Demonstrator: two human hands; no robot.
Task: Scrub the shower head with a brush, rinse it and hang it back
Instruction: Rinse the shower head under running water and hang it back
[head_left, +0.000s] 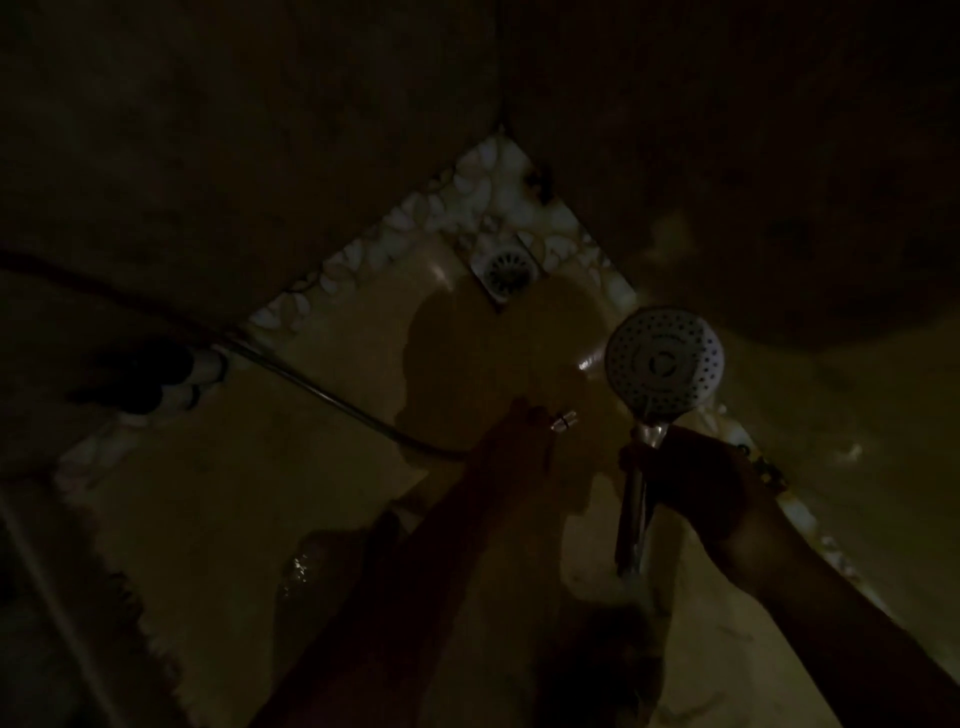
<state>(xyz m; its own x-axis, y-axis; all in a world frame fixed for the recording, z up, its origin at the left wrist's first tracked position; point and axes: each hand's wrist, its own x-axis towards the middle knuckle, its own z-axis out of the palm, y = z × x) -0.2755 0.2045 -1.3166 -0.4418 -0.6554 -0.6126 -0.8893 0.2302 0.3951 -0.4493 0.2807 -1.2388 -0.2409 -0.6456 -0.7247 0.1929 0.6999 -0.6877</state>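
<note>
The scene is very dark. My right hand (691, 483) grips the chrome handle of the round shower head (664, 358), which is held upright with its perforated face turned towards me. My left hand (511, 447) hovers to the left of the handle, above the wet floor. A small pale glinting piece (563, 420) shows at its fingertips; it is too dark to tell what it is or whether the fingers hold it. The metal hose (332, 397) curves in from the left wall towards my left hand.
A round floor drain (506, 266) sits in the corner ahead, framed by a pebble-pattern tile border (467, 192). Dark bottle-like shapes (140, 376) stand at the left wall. Tiled walls close in on the left and right. The floor is wet.
</note>
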